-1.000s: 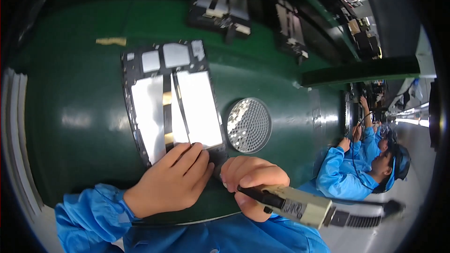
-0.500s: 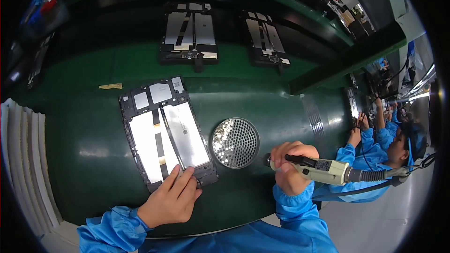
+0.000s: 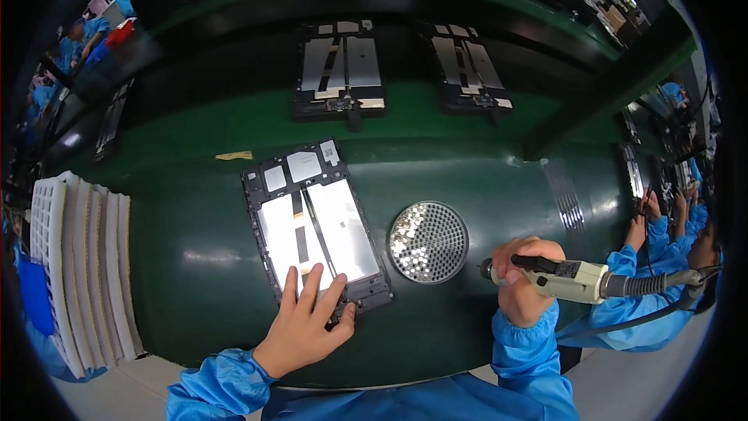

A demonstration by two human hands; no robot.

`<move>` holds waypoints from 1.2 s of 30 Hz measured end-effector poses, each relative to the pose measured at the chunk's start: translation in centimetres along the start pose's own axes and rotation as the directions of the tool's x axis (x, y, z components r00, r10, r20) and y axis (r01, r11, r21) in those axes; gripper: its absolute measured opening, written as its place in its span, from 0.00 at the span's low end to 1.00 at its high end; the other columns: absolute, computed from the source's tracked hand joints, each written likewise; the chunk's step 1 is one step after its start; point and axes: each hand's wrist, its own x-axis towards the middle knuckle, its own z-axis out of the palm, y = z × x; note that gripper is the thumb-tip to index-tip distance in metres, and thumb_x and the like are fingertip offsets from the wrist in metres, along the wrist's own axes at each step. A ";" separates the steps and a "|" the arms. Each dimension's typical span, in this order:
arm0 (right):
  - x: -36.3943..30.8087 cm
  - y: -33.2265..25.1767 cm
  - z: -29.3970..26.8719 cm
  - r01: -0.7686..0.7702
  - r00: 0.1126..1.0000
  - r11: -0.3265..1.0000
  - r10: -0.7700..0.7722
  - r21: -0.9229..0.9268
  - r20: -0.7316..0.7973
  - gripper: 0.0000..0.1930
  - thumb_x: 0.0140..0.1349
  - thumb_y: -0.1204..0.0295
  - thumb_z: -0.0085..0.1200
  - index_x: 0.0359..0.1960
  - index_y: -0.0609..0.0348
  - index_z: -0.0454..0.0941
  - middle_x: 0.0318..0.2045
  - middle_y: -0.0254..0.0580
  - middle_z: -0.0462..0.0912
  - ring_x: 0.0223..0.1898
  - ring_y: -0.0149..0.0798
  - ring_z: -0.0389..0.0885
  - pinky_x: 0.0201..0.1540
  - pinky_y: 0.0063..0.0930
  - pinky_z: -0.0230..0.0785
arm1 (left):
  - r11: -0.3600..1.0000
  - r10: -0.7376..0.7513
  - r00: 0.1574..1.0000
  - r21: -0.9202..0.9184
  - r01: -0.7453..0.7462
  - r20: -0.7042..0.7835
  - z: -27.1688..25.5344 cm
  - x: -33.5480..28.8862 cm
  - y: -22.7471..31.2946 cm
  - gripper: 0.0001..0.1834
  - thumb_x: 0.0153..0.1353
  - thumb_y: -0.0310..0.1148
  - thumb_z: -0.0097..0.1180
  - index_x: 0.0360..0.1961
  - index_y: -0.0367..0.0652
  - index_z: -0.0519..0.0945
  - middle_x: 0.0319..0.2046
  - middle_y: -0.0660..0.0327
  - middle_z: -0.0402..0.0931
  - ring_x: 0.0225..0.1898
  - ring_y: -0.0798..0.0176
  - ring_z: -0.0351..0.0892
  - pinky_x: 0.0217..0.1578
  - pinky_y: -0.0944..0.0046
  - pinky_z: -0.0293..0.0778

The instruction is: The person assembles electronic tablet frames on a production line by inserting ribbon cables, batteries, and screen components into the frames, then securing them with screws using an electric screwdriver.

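Note:
A tablet [image 3: 354, 238] with its back off lies on the green bench, showing silver battery panels in a black frame. My left hand [image 3: 305, 335] rests on the tablet's lower end with its fingers spread. In my right hand [image 3: 523, 269] is a cream electric screwdriver [image 3: 580, 282], held nearly level with its tip pointing left. That tip is apart from the tablet. Between the tablet and my right hand sits a round perforated screw tray [image 3: 448, 253], with many tiny shiny screws over its left part.
Two similar opened tablets, one left [image 3: 340, 70] and one right [image 3: 466, 66], lie farther back. Foam-like sheets [image 3: 97, 281] stand at the left. A green post [image 3: 608, 90] slants at the right, near clear strips [image 3: 565, 195]. A co-worker in blue [image 3: 635, 304] sits at the right.
The whole view has shifted, so the bench things appear farther right. The fingers of my left hand have spread wider on the tablet. My right hand still grips the screwdriver.

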 end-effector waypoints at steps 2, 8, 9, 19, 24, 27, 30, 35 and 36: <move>0.0 0.1 -0.6 -0.002 1.000 1.000 0.002 0.003 -0.012 0.17 0.46 0.85 0.52 0.40 0.62 0.69 0.26 0.47 0.74 0.27 0.38 0.74 0.29 0.28 0.69 | 0.999 -0.032 0.999 0.018 0.032 -0.009 -0.3 -1.2 -0.4 0.16 0.55 0.34 0.60 0.45 0.49 0.72 0.54 0.46 0.67 0.59 0.33 0.62 0.56 0.24 0.54; 0.2 0.0 -1.5 0.010 0.997 0.997 -0.016 -0.078 -0.077 0.17 0.45 0.82 0.52 0.39 0.62 0.67 0.24 0.47 0.72 0.25 0.37 0.72 0.27 0.27 0.67 | 0.883 -0.360 0.918 0.258 0.393 -0.168 -2.2 -5.0 -8.5 0.17 0.56 0.29 0.57 0.48 0.48 0.76 0.56 0.46 0.67 0.59 0.33 0.63 0.58 0.29 0.55; 0.1 -0.1 -1.5 0.011 0.997 0.997 -0.017 -0.071 -0.078 0.17 0.45 0.82 0.52 0.39 0.62 0.67 0.24 0.47 0.72 0.25 0.37 0.72 0.27 0.27 0.67 | 0.863 -0.367 0.904 0.284 0.418 -0.219 -1.8 -5.0 -11.1 0.18 0.56 0.28 0.57 0.50 0.47 0.76 0.56 0.47 0.67 0.59 0.34 0.63 0.59 0.31 0.55; 0.4 0.4 -3.5 0.057 0.996 0.996 -0.062 -0.068 -0.068 0.18 0.47 0.84 0.51 0.42 0.62 0.67 0.27 0.46 0.72 0.26 0.37 0.73 0.28 0.28 0.68 | 0.916 -0.326 0.871 0.104 0.387 -0.367 -3.6 9.2 -25.1 0.33 0.47 0.29 0.62 0.58 0.46 0.68 0.62 0.45 0.59 0.65 0.39 0.55 0.61 0.42 0.59; 1.3 0.4 -3.0 -0.023 0.993 0.997 0.014 -0.076 -0.120 0.18 0.52 0.84 0.52 0.46 0.62 0.65 0.29 0.48 0.74 0.29 0.42 0.77 0.34 0.34 0.72 | 0.999 -0.041 0.982 0.013 0.044 -0.185 -0.6 20.0 -22.1 0.41 0.39 0.33 0.66 0.59 0.46 0.67 0.57 0.44 0.65 0.58 0.41 0.65 0.57 0.51 0.66; 1.3 0.4 -2.7 0.018 0.997 0.999 -0.015 0.032 -0.078 0.18 0.54 0.81 0.51 0.47 0.62 0.65 0.23 0.46 0.72 0.22 0.39 0.73 0.30 0.35 0.67 | 0.972 -0.051 0.986 0.220 0.085 -0.159 -0.8 22.2 -21.1 0.35 0.41 0.29 0.62 0.55 0.51 0.69 0.48 0.51 0.73 0.49 0.44 0.73 0.45 0.48 0.75; 1.6 0.1 -0.9 0.021 0.999 0.996 -0.018 0.091 -0.032 0.17 0.55 0.80 0.50 0.48 0.60 0.65 0.20 0.44 0.71 0.21 0.36 0.69 0.29 0.35 0.64 | 0.894 -0.047 0.915 0.391 0.218 -0.401 -0.2 22.1 -21.4 0.28 0.45 0.23 0.55 0.52 0.52 0.70 0.44 0.58 0.76 0.45 0.48 0.76 0.37 0.52 0.79; 0.7 1.0 0.1 -0.032 0.999 0.994 0.031 0.105 0.012 0.18 0.55 0.81 0.52 0.47 0.61 0.65 0.22 0.45 0.72 0.22 0.36 0.71 0.32 0.37 0.67 | 0.906 0.051 0.845 0.380 0.185 -0.533 -1.7 16.7 -17.4 0.25 0.43 0.20 0.56 0.46 0.47 0.72 0.45 0.58 0.76 0.46 0.51 0.75 0.40 0.54 0.76; 0.6 1.1 0.4 -0.053 0.998 0.993 0.049 0.107 0.036 0.17 0.55 0.81 0.52 0.47 0.61 0.65 0.21 0.45 0.73 0.22 0.36 0.71 0.31 0.37 0.67 | 0.914 0.018 0.860 0.357 0.194 -0.511 -2.4 14.1 -15.6 0.28 0.40 0.19 0.56 0.48 0.45 0.73 0.48 0.57 0.75 0.49 0.50 0.75 0.43 0.54 0.76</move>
